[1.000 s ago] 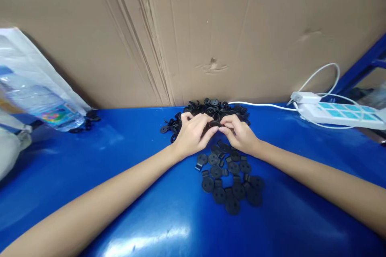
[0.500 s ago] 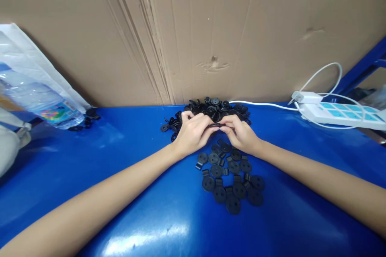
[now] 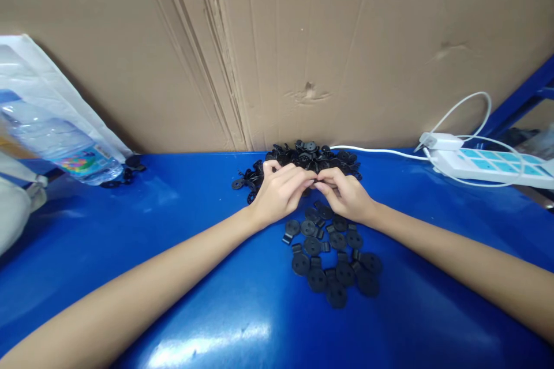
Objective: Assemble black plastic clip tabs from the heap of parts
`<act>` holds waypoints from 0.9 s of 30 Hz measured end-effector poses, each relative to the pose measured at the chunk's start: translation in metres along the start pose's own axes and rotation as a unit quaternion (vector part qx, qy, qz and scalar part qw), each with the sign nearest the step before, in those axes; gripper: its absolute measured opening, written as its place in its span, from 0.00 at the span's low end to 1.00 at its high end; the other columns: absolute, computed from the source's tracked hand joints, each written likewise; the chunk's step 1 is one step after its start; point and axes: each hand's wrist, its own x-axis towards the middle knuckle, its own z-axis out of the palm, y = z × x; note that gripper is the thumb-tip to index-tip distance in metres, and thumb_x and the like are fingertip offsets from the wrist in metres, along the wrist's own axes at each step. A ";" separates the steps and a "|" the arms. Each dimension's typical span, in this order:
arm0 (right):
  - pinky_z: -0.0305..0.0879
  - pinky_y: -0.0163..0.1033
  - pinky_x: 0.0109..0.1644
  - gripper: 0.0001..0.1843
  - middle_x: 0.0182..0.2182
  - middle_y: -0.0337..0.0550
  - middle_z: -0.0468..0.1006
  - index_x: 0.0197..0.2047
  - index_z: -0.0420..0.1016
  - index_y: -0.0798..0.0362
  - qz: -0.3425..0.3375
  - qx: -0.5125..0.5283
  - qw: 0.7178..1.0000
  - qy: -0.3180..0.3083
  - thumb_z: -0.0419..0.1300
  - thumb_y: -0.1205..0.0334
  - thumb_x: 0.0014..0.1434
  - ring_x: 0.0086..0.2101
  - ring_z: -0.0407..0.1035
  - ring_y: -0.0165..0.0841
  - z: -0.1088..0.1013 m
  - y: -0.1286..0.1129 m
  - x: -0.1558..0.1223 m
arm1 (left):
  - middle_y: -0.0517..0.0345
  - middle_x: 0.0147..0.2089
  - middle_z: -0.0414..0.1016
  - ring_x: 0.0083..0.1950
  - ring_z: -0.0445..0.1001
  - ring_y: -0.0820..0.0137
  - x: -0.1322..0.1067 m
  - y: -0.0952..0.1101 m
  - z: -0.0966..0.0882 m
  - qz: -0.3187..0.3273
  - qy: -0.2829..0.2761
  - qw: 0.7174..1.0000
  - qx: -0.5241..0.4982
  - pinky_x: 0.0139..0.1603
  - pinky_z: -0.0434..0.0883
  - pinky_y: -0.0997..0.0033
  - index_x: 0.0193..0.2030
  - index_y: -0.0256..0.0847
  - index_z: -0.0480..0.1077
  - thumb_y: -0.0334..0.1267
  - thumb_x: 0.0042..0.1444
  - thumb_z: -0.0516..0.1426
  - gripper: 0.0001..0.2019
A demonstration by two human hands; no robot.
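Your left hand [image 3: 279, 193] and right hand [image 3: 344, 196] meet so closely that they hide whatever lies between your fingertips [image 3: 309, 174], and you can't tell whether they pinch anything. In the heap of black plastic pieces [image 3: 303, 155], the parts overlap too tightly to count. The water bottle [image 3: 56, 153] runs off the left edge, its label too small to read, and the white power strip [image 3: 489, 161] is cut off at the right edge.

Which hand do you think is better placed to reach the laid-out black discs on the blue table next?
Probably the right hand: it lies just beyond the laid-out black tabbed discs, nearly in line with them, whereas the left hand sits off to their side.
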 end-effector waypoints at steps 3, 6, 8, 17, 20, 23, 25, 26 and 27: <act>0.74 0.35 0.32 0.10 0.34 0.45 0.80 0.48 0.64 0.50 0.003 -0.004 1.000 -0.005 0.49 0.56 0.68 0.31 0.78 0.34 0.000 -0.001 -0.001 | 0.61 0.35 0.79 0.34 0.72 0.73 -0.001 -0.001 0.001 0.006 0.002 1.000 0.009 0.42 0.52 0.62 0.43 0.40 0.70 0.33 0.67 0.48 0.09; 0.74 0.34 0.32 0.10 0.34 0.45 0.81 0.48 0.65 0.51 0.003 -0.006 1.000 -0.007 0.50 0.56 0.68 0.32 0.78 0.34 -0.001 -0.002 -0.001 | 0.61 0.33 0.78 0.34 0.72 0.73 -0.002 -0.002 0.002 0.011 0.009 1.000 0.019 0.42 0.52 0.62 0.42 0.40 0.70 0.32 0.67 0.48 0.10; 0.74 0.34 0.31 0.09 0.34 0.44 0.81 0.47 0.65 0.51 -0.002 -0.005 1.000 -0.006 0.50 0.57 0.68 0.31 0.78 0.34 -0.001 -0.002 0.000 | 0.61 0.32 0.77 0.34 0.71 0.73 -0.002 -0.003 0.002 0.009 0.009 1.000 0.019 0.42 0.52 0.62 0.42 0.40 0.71 0.33 0.67 0.48 0.10; 0.73 0.34 0.30 0.10 0.34 0.45 0.80 0.47 0.65 0.51 -0.006 -0.026 1.000 0.001 0.48 0.56 0.69 0.29 0.78 0.33 -0.001 -0.002 0.000 | 0.59 0.33 0.79 0.35 0.73 0.72 0.000 0.003 -0.001 -0.037 -0.022 0.999 0.009 0.44 0.53 0.61 0.44 0.40 0.71 0.38 0.69 0.46 0.12; 0.74 0.35 0.32 0.11 0.35 0.45 0.80 0.48 0.65 0.51 0.005 -0.027 1.000 0.005 0.47 0.55 0.69 0.31 0.78 0.34 -0.001 -0.002 -0.001 | 0.59 0.36 0.79 0.36 0.74 0.71 0.000 0.003 -0.001 -0.044 -0.029 0.999 0.000 0.45 0.53 0.61 0.45 0.40 0.70 0.40 0.68 0.46 0.13; 0.74 0.35 0.32 0.11 0.34 0.45 0.80 0.48 0.65 0.51 0.010 -0.021 1.000 0.005 0.47 0.56 0.69 0.31 0.78 0.35 -0.001 -0.001 -0.001 | 0.59 0.38 0.80 0.37 0.75 0.72 -0.001 0.003 0.000 -0.053 -0.027 0.998 -0.013 0.46 0.53 0.61 0.46 0.41 0.70 0.40 0.68 0.48 0.11; 0.74 0.35 0.33 0.10 0.35 0.45 0.80 0.48 0.64 0.51 0.010 -0.015 1.000 0.002 0.48 0.56 0.69 0.31 0.78 0.35 -0.001 -0.001 -0.001 | 0.59 0.39 0.80 0.36 0.75 0.72 -0.001 0.002 0.000 -0.059 -0.027 0.998 -0.016 0.46 0.53 0.61 0.46 0.41 0.70 0.40 0.68 0.48 0.11; 0.74 0.35 0.32 0.10 0.35 0.45 0.80 0.48 0.64 0.51 0.009 -0.014 1.000 0.001 0.48 0.56 0.69 0.31 0.78 0.35 -0.001 -0.001 -0.001 | 0.59 0.39 0.80 0.36 0.75 0.72 -0.001 0.002 0.000 -0.061 -0.026 0.998 -0.016 0.46 0.53 0.61 0.45 0.41 0.70 0.39 0.68 0.48 0.11; 0.73 0.35 0.32 0.10 0.35 0.45 0.80 0.48 0.64 0.51 0.008 -0.014 1.000 0.001 0.48 0.56 0.69 0.31 0.78 0.34 -0.001 -0.002 -0.001 | 0.59 0.38 0.80 0.36 0.75 0.72 -0.002 0.001 0.000 -0.060 -0.025 0.998 -0.016 0.46 0.53 0.61 0.45 0.41 0.70 0.39 0.68 0.48 0.11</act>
